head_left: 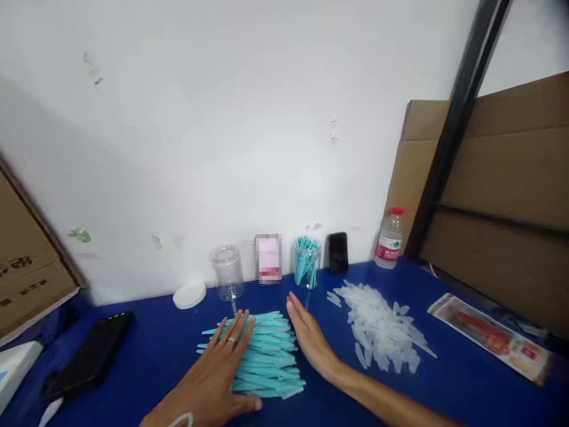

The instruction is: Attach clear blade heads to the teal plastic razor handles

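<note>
My left hand [217, 367], fingers spread and a ring on one of them, lies over the left side of a pile of slim teal plastic sticks [271, 356]. They lie roughly side by side, pointing left and right, and their exact kind is too small to tell. Close to the pile's right ends stands my right hand [309, 335] on edge, fingers stretched out; I cannot tell if it touches them. Behind, a clear jar [307, 267] holds more teal sticks upright. Another clear jar [228, 276] stands empty beside a white lid [189, 295].
Translucent white plastic pieces [382, 326] lie heaped on the blue table [338, 397]. A small box [268, 259], black phone-like object [338, 252] and bottle [390, 240] stand by the wall. At right lies a printed packet [491, 338]; at left, a black device [91, 356].
</note>
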The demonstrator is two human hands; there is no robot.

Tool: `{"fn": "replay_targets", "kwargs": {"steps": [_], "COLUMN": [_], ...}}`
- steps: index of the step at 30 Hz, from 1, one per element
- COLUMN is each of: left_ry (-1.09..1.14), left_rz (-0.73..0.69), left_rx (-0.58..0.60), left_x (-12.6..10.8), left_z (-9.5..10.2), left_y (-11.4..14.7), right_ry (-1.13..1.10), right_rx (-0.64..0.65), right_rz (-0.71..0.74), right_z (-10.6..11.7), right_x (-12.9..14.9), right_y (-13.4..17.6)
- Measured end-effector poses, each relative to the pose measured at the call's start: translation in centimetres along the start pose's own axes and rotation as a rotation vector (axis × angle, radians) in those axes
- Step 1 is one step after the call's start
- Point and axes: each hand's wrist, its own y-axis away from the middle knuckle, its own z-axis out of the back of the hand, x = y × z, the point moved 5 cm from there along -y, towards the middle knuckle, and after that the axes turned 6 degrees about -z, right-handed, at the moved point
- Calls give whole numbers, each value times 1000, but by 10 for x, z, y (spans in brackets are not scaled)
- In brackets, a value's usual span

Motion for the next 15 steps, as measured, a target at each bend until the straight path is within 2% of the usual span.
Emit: {"fn": "replay_targets", "kwargs": {"steps": [8,15], "left_ry": [-15,-103], "left_rz": [-39,-142], "left_rx": [-127,-329], "left_x": [3,15], "left_z": [-22,-33], "left_y": [-7,-10], "right_ry": [78,175], "right_rx": [-91,-90], "right_rz": [-33,-1], "right_z": [-21,-44], "right_x": [-5,15], "right_y": [18,14]}}
